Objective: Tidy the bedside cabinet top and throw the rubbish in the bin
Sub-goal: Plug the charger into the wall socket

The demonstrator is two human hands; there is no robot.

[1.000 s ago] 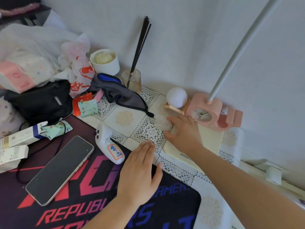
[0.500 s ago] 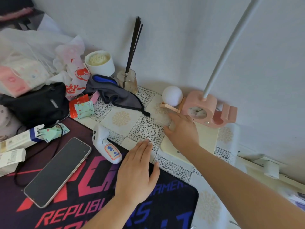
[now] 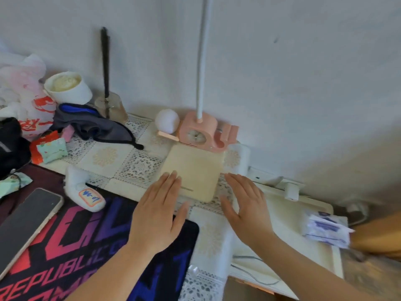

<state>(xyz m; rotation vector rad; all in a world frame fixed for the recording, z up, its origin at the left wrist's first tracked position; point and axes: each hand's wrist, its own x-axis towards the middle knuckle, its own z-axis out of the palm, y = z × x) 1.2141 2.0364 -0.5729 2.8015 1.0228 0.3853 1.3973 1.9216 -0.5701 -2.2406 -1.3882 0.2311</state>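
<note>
The cabinet top carries a white lace cloth (image 3: pixel 121 157). On it lies a cream flat pad (image 3: pixel 195 170), just in front of a pink clock lamp base (image 3: pixel 199 133). My left hand (image 3: pixel 158 216) is flat and open, fingers together, its fingertips touching the pad's near left edge. My right hand (image 3: pixel 247 205) is open too, at the pad's near right corner, and holds nothing. Small wrappers, red (image 3: pixel 38 141) and mint (image 3: pixel 51 149), lie at the left. A second mint wrapper (image 3: pixel 13 183) sits at the far left edge.
A white ball (image 3: pixel 167 121) sits beside the lamp base. A reed diffuser (image 3: pixel 110 107), white cup (image 3: pixel 67 88), grey eye mask (image 3: pixel 93 124), plastic bags (image 3: pixel 26 98) and black pouch (image 3: pixel 10 144) crowd the left. A phone (image 3: pixel 26 224), white controller (image 3: pixel 84 194) and gaming mat (image 3: pixel 76 246) lie near. Tissue packet (image 3: pixel 325 229) right.
My right hand has pulled back from beside the clock to the pad's near right corner. My left hand slid right to the pad's near edge. The view has swung to the right.
</note>
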